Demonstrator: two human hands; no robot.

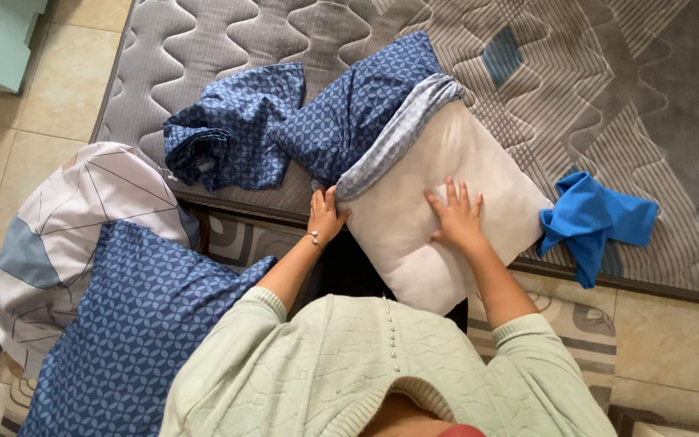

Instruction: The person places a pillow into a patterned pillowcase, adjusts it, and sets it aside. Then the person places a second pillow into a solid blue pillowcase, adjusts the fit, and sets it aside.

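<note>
A white pillow [414,218] lies at the near edge of a grey quilted mattress [576,89], partly hanging off it. A blue patterned pillowcase [317,121] covers the pillow's far end, its pale inner hem turned back across the pillow. My left hand [325,212] grips the hem of the pillowcase at the pillow's left side. My right hand [455,214] presses flat on the bare pillow, fingers spread.
A blue cloth [592,222] lies crumpled on the mattress edge to the right. Two covered pillows are stacked on the floor at left, one blue patterned [131,324], one white with lines [66,226]. Tiled floor and a patterned rug [576,324] surround me.
</note>
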